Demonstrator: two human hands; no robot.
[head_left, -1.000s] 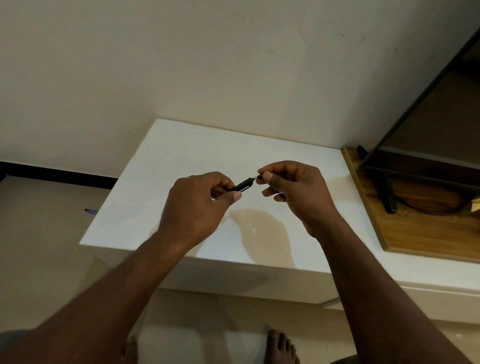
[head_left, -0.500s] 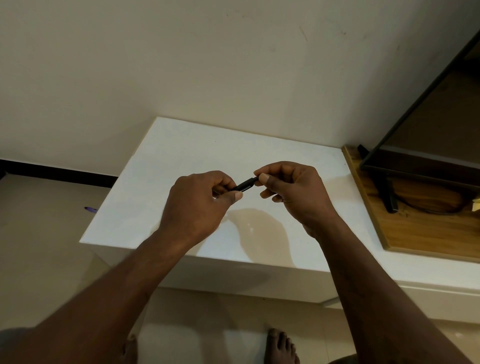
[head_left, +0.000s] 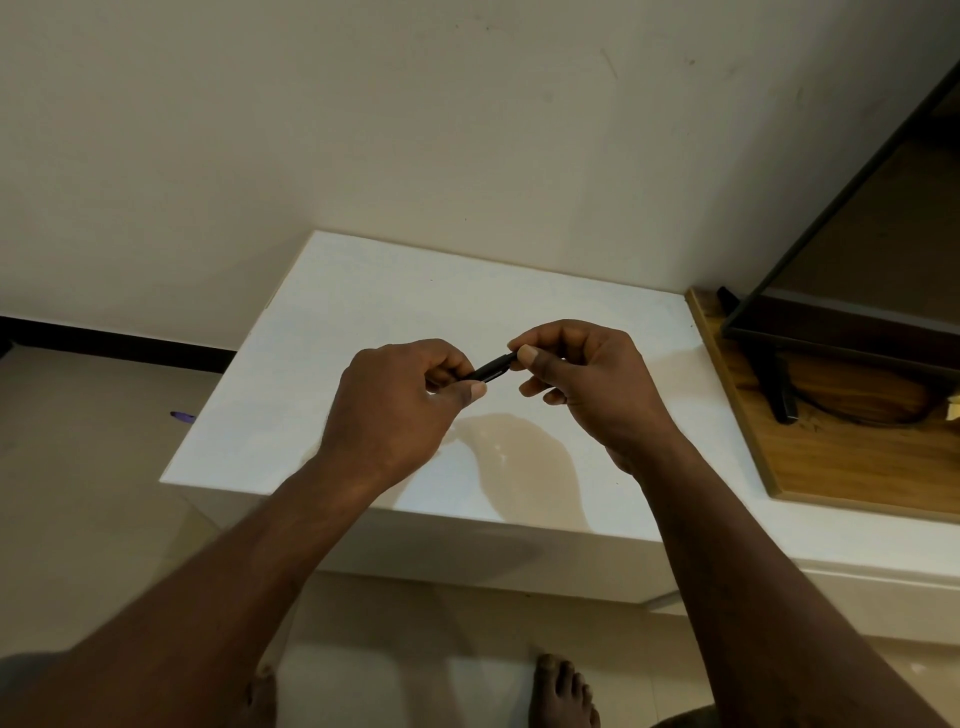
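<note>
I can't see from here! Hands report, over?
Left hand grips black pen. Right hand pinches its other end. Above white table, nothing blocking.

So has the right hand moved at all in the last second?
Yes, slightly: the right hand has slid left along the black pen, away from the wooden board, toward the left hand.

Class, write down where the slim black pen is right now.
In the head view, the slim black pen sits mid-frame, held between the left hand and right hand, each gripping one end, above the white cabinet top.
</note>
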